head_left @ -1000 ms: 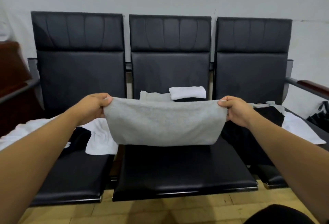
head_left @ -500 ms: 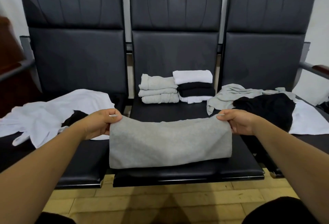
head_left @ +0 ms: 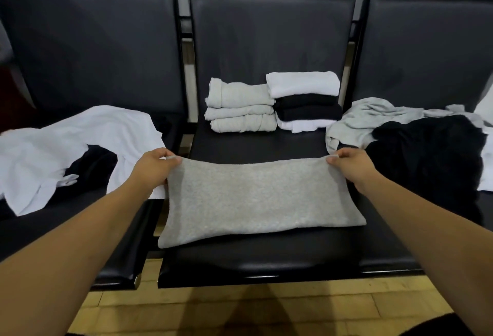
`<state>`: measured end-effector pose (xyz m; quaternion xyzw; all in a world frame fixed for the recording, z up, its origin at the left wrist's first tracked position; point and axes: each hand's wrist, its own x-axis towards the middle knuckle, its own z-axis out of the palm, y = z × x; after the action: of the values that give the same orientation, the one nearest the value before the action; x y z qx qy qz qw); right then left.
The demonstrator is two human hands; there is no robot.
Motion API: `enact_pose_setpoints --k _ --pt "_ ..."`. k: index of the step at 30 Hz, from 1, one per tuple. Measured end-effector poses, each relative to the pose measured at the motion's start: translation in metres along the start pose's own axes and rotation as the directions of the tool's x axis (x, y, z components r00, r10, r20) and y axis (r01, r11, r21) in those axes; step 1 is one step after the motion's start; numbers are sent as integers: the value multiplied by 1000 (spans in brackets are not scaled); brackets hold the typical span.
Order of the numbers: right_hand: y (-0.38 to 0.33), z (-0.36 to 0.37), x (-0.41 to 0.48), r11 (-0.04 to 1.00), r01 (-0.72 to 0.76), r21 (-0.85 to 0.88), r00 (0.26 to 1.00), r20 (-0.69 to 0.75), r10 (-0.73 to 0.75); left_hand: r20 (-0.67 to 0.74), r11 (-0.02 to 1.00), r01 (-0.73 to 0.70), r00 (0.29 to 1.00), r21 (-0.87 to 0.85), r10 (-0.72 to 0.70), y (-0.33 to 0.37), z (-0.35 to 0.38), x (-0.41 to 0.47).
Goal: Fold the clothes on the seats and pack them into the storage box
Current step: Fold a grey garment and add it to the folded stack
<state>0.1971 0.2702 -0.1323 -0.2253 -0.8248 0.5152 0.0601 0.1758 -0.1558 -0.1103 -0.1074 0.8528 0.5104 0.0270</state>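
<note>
A folded grey garment (head_left: 256,199) lies flat on the front of the middle black seat (head_left: 266,261). My left hand (head_left: 154,166) pinches its far left corner and my right hand (head_left: 352,166) pinches its far right corner. Behind it on the same seat stand two stacks of folded clothes: a grey stack (head_left: 240,108) on the left, and a white-and-black stack (head_left: 305,102) on the right. No storage box is in view.
Loose white clothing (head_left: 66,146) with a black piece (head_left: 90,170) covers the left seat. The right seat holds a crumpled grey garment (head_left: 368,122), a black one (head_left: 426,154) and white cloth (head_left: 484,175). Wooden floor (head_left: 213,309) lies below the seat edges.
Both hands lowered the grey garment from mid-air onto the middle seat, where it now lies flat. The camera tilted downward and moved closer.
</note>
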Motion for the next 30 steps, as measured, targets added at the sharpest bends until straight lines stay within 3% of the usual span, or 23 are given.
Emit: enact_pose_setpoints --k 7,12,15,17,19,22,25,27,30 --pt "-3 11 12 978 92 189 991 -111 -72 -121 994 -83 990 -69 74 -9 13 4" --pt "3 26 9 993 80 -82 981 -170 -93 -152 994 -35 987 104 51 -9 20 6" --pt "-7 36 -4 930 130 -343 970 -152 -191 18 987 59 998 152 -62 -7 24 1" --pt "-17 46 -24 826 255 -502 937 -83 -340 134 980 131 979 151 -151 -7 27 -4" --pt "-27 58 -49 764 392 -513 905 68 -419 174 975 211 960 63 -219 -8 25 -7" --pt "-29 79 -82 666 566 -485 823 373 -428 243 942 313 930 -120 -278 -9 20 -12" --pt "-16 91 -100 603 615 -508 778 516 -358 352 899 410 873 -152 -338 -4 18 -23" --pt "-6 94 -106 545 631 -552 768 542 -340 301 918 390 886 -70 -353 -2 20 -29" --pt "-2 95 -108 515 628 -584 774 540 -331 98 960 238 962 148 -253 5 24 -37"
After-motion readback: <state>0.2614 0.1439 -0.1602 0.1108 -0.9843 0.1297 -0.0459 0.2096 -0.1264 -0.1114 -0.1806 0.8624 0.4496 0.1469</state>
